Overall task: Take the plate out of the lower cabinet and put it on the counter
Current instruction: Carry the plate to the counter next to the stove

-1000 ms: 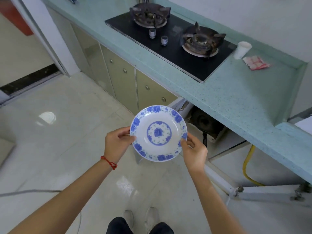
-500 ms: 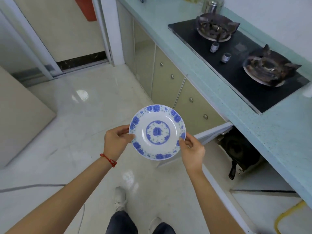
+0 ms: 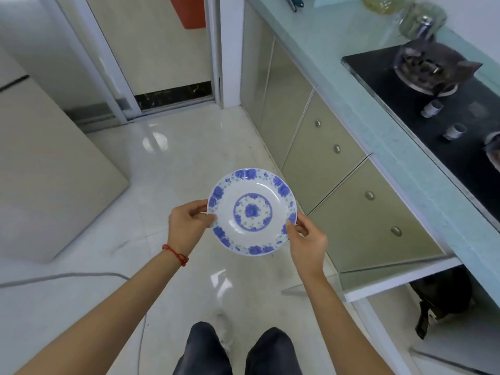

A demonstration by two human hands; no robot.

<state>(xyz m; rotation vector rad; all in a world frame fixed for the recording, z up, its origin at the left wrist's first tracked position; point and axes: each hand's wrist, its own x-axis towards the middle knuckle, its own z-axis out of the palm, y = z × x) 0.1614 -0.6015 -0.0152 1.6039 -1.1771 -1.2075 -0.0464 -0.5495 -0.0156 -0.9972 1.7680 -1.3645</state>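
Two hands are gripping the plate point(image 3: 252, 212) at opposite rim edges: my left hand point(image 3: 186, 226) and right hand point(image 3: 307, 244) are pinching it face-up above the glossy tiled floor point(image 3: 167, 163), beside the speckled turquoise bench point(image 3: 378, 136). It is round, glazed white, blue-flowered.

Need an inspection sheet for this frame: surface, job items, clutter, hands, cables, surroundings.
Surface: teal counter, mostly bare near the black stove.
Job's things: blue-and-white plate held level over the floor, not yet on the counter; lower cabinet door open.
Clutter: glass jars at the counter's far end.
Hands: left hand and right hand grip opposite rim edges.
Cables: grey cable on the floor.
Surroundings: tiled floor, doorway.
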